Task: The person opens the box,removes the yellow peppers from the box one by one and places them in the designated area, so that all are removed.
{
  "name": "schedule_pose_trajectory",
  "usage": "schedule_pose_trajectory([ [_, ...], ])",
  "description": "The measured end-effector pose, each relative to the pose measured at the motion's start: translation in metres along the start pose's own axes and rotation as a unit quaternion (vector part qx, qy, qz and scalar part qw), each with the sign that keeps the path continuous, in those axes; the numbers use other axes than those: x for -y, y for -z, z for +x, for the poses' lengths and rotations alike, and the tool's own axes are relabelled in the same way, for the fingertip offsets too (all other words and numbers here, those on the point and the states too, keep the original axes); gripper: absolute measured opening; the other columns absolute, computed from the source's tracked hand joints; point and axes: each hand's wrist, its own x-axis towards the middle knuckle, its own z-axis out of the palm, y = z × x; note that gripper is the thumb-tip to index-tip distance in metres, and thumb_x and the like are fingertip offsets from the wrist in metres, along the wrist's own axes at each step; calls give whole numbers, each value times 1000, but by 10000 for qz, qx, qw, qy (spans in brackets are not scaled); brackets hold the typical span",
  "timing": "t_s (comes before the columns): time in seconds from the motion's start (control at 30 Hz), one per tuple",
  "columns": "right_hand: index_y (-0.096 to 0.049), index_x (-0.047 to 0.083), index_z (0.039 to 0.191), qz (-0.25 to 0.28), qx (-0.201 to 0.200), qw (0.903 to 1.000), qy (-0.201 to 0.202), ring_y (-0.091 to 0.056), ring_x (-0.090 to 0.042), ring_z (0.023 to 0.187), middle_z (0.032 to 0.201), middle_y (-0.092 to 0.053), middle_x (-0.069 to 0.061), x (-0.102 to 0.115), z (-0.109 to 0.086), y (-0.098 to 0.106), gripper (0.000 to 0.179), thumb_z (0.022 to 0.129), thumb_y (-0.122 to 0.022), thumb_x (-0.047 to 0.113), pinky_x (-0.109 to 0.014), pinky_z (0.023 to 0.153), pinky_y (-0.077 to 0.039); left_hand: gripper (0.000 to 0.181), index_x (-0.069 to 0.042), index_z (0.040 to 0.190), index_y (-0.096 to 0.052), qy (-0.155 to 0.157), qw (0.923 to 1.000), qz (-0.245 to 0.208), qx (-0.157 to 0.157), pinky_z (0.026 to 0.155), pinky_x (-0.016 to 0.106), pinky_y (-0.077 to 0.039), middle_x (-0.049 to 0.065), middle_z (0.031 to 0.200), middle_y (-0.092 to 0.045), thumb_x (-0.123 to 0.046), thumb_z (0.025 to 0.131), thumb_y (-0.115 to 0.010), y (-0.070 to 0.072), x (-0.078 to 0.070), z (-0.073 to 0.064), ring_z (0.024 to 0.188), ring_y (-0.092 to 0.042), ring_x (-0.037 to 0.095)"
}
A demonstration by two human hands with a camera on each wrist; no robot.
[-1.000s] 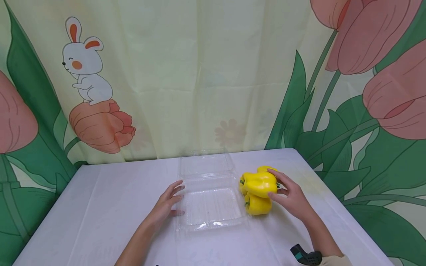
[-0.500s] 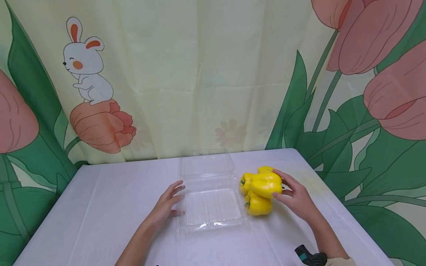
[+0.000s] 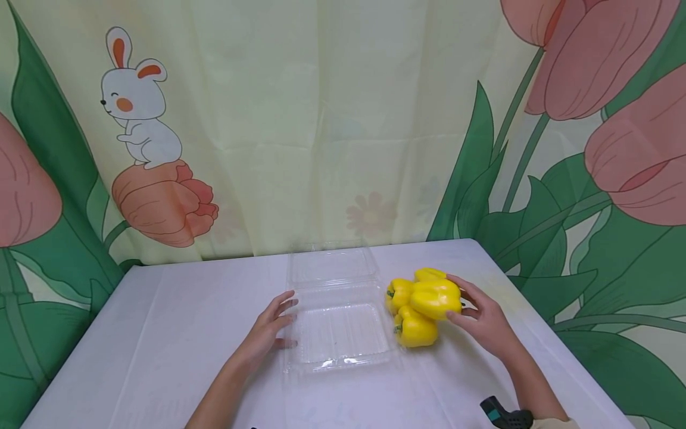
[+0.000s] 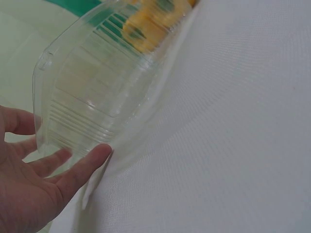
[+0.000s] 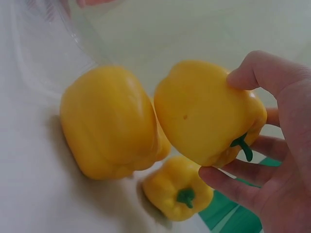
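Note:
My right hand (image 3: 485, 322) holds a yellow bell pepper (image 3: 436, 299) between thumb and fingertips, with its green stem (image 5: 242, 145) facing the palm in the right wrist view. That pepper sits above or against other yellow peppers: one at the front (image 3: 415, 329), one to the left (image 3: 398, 294) and one partly hidden behind (image 3: 429, 274). To their left lies a clear plastic clamshell box (image 3: 343, 333), its lid (image 3: 331, 265) folded back. My left hand (image 3: 262, 328) is at the box's left side, fingers spread and loosely bent; in the left wrist view the fingertips (image 4: 103, 150) touch or nearly touch its wall.
A white cloth covers the table (image 3: 187, 345). Behind it hangs a curtain (image 3: 316, 131) printed with a rabbit and tulips. The table's right edge runs just beyond my right hand. A black wrist device (image 3: 506, 414) shows on the right forearm.
My right hand has drawn the held pepper a little to the right, uncovering more of the left and front peppers. The left hand and box have stayed put.

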Motion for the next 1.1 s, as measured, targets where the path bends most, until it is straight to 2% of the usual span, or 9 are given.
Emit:
schedule_pose_trajectory([
  [0.5, -38, 11, 147, -66, -86, 9999, -16, -48, -38, 124, 151, -40, -17, -7, -5, 6, 64, 90, -66, 17, -5, 84, -43, 54, -19, 150, -30, 8, 10000, 51, -37, 78, 44, -59, 14, 157, -31, -11, 98, -46, 0, 0, 0, 141, -31, 43],
  [1.1, -35, 13, 150, -175, -78, 9992, -357, -44, -40, 129, 153, -37, -17, -19, -6, 10, 67, 91, -65, 24, -6, 84, -46, 55, -18, 150, -30, 11, 10000, -38, -8, 78, 45, -58, 14, 157, -31, -10, 97, -46, 0, -2, -1, 141, -30, 42],
])
